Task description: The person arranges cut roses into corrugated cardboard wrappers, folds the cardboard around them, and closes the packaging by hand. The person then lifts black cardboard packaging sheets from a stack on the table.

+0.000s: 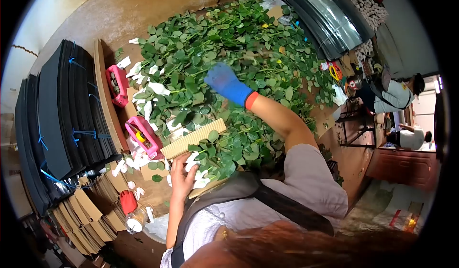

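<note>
My left hand (182, 178) is bare, its thumb and fingers closed round white-wrapped flower heads (192, 159) near the table's front edge. Touching or almost touching its fingertips is the end of a ribbed cardboard strip (193, 139). My right hand (225, 82), in a blue glove with a red cuff, is over the middle of a wide heap of leafy green stems (205, 43). Its fingers are blurred, and I cannot tell whether they hold a stem. More white-wrapped heads (158, 88) stick out at the left side of the heap.
Two pink holders (117, 84) stand left, by a wooden edge (103, 86) and stacked black sheets (60, 110). Cardboard pieces (83, 220), a jar (136, 220) and a red item (128, 201) are lower left. Yellow-handled scissors (335, 72) and people (394, 96) are right.
</note>
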`<action>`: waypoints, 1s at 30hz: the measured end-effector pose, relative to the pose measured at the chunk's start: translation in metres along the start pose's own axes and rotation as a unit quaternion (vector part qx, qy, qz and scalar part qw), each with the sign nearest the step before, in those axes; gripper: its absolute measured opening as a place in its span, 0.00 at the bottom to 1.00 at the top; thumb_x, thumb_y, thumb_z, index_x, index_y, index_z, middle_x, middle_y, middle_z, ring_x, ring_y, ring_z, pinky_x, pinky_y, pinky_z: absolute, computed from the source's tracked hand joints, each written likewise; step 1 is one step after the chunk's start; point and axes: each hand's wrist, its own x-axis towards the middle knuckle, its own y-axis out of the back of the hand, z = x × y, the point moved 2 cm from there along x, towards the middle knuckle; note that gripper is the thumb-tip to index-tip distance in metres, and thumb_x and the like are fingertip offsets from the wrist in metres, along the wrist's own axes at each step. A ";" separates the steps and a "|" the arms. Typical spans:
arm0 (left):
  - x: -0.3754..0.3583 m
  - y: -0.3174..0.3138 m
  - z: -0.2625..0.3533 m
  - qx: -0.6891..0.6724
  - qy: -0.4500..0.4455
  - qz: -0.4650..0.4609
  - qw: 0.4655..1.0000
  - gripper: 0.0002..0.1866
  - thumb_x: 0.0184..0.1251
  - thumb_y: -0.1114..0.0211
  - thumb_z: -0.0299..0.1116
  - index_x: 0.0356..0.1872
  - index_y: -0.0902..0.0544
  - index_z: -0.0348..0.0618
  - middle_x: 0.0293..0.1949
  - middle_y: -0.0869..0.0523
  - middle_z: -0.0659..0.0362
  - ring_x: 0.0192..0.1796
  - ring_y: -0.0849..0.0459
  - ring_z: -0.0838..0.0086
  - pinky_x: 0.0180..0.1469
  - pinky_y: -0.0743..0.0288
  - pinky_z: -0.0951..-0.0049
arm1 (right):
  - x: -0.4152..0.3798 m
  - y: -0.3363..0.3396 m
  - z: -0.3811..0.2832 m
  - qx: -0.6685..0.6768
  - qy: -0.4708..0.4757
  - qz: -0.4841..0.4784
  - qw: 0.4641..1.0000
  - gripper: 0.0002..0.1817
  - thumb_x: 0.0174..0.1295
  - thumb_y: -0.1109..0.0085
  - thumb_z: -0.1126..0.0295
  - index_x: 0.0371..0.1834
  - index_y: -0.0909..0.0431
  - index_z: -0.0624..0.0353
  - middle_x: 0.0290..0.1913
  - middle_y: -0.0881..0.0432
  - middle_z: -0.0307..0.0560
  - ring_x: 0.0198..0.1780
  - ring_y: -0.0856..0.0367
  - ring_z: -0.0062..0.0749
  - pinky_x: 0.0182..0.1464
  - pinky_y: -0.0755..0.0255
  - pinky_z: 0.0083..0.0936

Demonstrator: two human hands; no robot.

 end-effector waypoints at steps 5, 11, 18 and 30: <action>0.000 0.000 -0.006 -0.025 0.022 0.007 0.999 0.24 0.63 0.26 0.29 0.60 0.20 0.40 0.54 0.19 0.51 0.55 0.18 0.62 0.55 0.22 0.67 | -0.027 -0.031 -0.005 0.002 -0.033 0.216 0.976 0.28 0.58 0.37 0.69 0.65 0.26 0.50 0.63 0.25 0.45 0.67 0.29 0.40 0.68 0.34 0.45; 0.000 0.001 0.002 -0.010 0.019 0.009 1.000 0.24 0.63 0.26 0.29 0.61 0.20 0.40 0.54 0.20 0.51 0.54 0.17 0.63 0.53 0.20 0.68 | -0.071 -0.042 -0.025 0.113 0.084 -0.264 0.954 0.17 0.63 0.39 0.67 0.56 0.19 0.47 0.55 0.16 0.50 0.54 0.16 0.42 0.53 0.23 0.43; 0.001 0.000 0.003 -0.006 0.020 0.016 1.000 0.24 0.63 0.26 0.29 0.61 0.20 0.40 0.54 0.19 0.51 0.54 0.17 0.63 0.52 0.20 0.68 | -0.025 -0.031 0.020 0.063 -0.140 -0.132 0.979 0.10 0.68 0.44 0.65 0.47 0.16 0.53 0.42 0.12 0.49 0.46 0.12 0.44 0.47 0.22 0.43; 0.003 -0.002 -0.005 -0.001 -0.024 0.060 0.998 0.17 0.67 0.30 0.28 0.56 0.17 0.39 0.50 0.16 0.52 0.50 0.17 0.65 0.52 0.23 0.69 | -0.045 0.006 0.082 0.028 -0.162 0.234 0.958 0.12 0.61 0.39 0.69 0.47 0.15 0.45 0.51 0.15 0.41 0.56 0.18 0.40 0.64 0.34 0.45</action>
